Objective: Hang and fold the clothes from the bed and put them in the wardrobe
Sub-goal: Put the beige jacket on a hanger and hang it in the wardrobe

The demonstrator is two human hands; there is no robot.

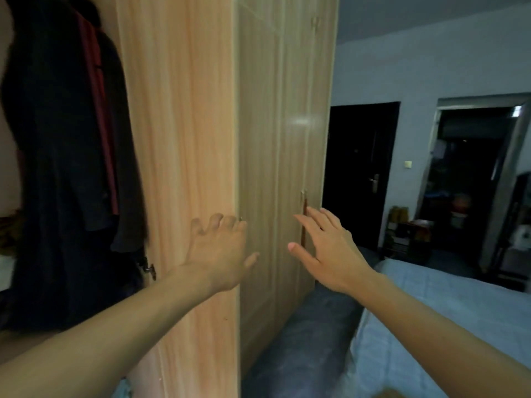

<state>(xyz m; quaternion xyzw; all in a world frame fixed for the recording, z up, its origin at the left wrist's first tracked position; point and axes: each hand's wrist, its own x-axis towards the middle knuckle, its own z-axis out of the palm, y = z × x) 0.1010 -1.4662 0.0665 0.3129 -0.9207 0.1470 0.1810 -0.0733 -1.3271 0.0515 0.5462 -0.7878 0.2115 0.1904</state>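
A light wooden wardrobe (273, 139) fills the middle of the view, and one of its doors (178, 124) stands swung open toward me. My left hand (221, 254) rests against that open door near its edge, fingers loosely bent, holding nothing. My right hand (327, 248) is stretched out flat with straight fingers, close to the handle (304, 214) of a closed door, empty. Dark clothes and one red garment (71, 153) hang inside the open section on the left. The bed (431, 326) with a pale blue cover lies at lower right.
A dark grey strip (304, 340) runs between the wardrobe and the bed. A dark closed room door (362, 173) and an open doorway (471, 182) into a cluttered room are at the back right. A small rack with items (408, 234) stands by the far wall.
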